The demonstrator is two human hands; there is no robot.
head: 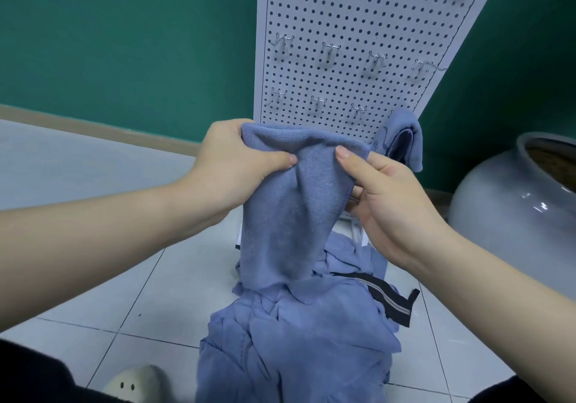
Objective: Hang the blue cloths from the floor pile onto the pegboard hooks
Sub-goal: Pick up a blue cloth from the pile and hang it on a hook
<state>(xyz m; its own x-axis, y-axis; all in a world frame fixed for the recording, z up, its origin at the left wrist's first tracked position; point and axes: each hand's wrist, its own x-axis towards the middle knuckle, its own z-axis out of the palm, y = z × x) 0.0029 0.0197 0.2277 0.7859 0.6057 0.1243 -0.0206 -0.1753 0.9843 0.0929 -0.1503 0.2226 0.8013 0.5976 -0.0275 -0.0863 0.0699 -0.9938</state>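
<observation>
Matt, napped terry blue cloth (290,203); white perforated pegboard (343,28) with shiny wire hooks (330,50); glossy glazed grey jar (511,215).

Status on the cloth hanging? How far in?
Early. Done: one blue terry cloth hangs at the white pegboard's lower right. In hand: left hand and right hand hold a second blue cloth. Left: crumpled blue floor pile; most wire hooks bare.
</observation>
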